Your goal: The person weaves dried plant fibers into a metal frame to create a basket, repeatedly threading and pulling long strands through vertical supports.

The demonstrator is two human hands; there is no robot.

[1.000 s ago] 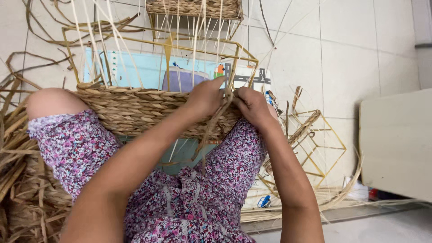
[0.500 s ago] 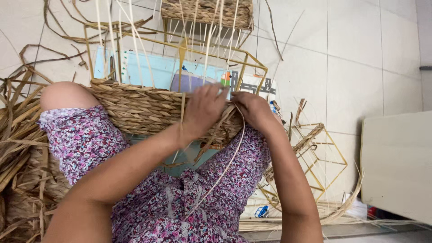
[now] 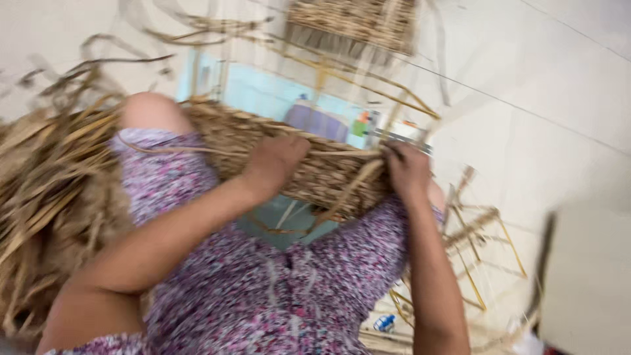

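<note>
Clutching woven basket [image 3: 315,164], both hands closed.

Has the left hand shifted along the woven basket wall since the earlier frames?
Yes. The left hand has slid leftward along the woven basket wall, away from the right hand, which grips the right end.

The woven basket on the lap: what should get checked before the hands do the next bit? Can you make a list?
1. Left hand on the woven basket: ok, it rests on the top edge.
2. Right hand on the basket's end: ok.
3. Loose strand between the hands: ok, hanging free.
4. Basket resting across the lap: ok.
5. Grip tightness: cannot tell, the picture is blurred.
</note>
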